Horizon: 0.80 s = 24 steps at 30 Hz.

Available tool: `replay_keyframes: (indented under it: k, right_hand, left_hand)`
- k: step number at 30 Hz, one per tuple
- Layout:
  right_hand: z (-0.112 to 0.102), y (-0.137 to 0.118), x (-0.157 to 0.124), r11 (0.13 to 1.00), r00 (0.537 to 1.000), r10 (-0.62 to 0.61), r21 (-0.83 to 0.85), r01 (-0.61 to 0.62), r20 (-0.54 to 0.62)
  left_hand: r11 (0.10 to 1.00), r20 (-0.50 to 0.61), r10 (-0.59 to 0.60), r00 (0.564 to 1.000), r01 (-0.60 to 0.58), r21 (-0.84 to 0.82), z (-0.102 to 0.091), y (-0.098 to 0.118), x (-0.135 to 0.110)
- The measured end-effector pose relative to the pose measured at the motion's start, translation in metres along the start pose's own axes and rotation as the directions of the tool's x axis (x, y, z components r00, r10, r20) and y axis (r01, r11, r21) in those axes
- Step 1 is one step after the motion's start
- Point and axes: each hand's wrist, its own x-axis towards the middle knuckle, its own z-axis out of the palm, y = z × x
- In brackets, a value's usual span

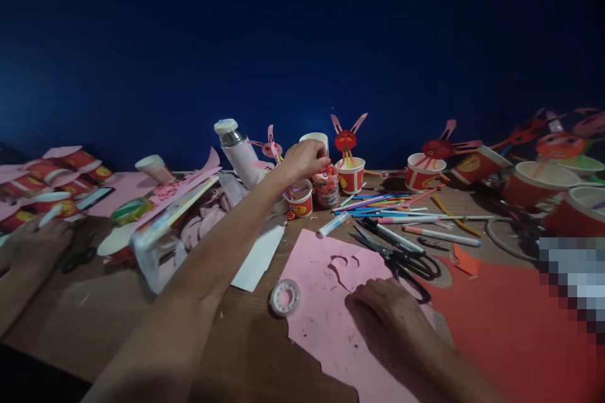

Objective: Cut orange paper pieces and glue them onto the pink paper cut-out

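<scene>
Left hand (308, 158) is pinched over the round clear-plastic jar (326, 192), can't tell on what; don't bump the red paper cup (300, 206). Right hand (390, 303) is relaxed, half-spread over pink paper (316, 271).

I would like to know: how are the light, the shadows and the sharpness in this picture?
Head view: dim light, the dark blue wall nearly black at the upper right corner; head view: the right hand shadows the pink paper; head view: cups at far right look stretched and soft, and a pixelated patch hides what lies there.
</scene>
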Motion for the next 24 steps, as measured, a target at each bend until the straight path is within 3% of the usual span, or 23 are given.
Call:
replay_keyframes:
  k: [5,6,8,11,15,17,24]
  right_hand:
    - [0.005,0.002,-0.001,1.0,1.0,-0.02,0.0,0.02,0.001]
    - [0.007,0.003,-0.001,0.999,0.999,-0.034,0.005,0.034,0.003]
    - [0.008,0.004,-0.001,0.999,0.999,-0.049,0.008,0.049,-0.004]
    - [0.008,0.004,-0.001,0.999,0.998,-0.053,-0.005,0.053,-0.022]
    - [0.007,0.004,0.0,0.999,0.998,-0.023,-0.046,0.021,-0.05]
    - [0.007,0.004,0.002,0.998,0.996,-0.062,-0.032,0.06,-0.058]
    - [0.006,0.004,0.002,0.996,0.991,-0.091,0.015,0.093,-0.098]
  left_hand:
    - [0.993,-0.112,0.083,0.99,-0.093,-0.079,-0.012,0.008,-0.061]
    - [0.99,-0.072,0.09,0.993,-0.097,-0.099,-0.01,0.006,-0.077]
    - [0.997,0.13,0.043,0.991,-0.035,-0.062,0.001,-0.003,-0.106]
    - [0.999,0.235,-0.033,0.971,0.034,-0.002,0.022,-0.023,-0.135]
    - [0.995,0.307,-0.097,0.947,0.082,0.061,0.042,-0.045,-0.149]
    - [0.993,0.329,-0.109,0.938,0.09,0.071,0.046,-0.051,-0.151]
    - [0.993,0.315,-0.12,0.941,0.115,0.033,0.055,-0.06,-0.16]
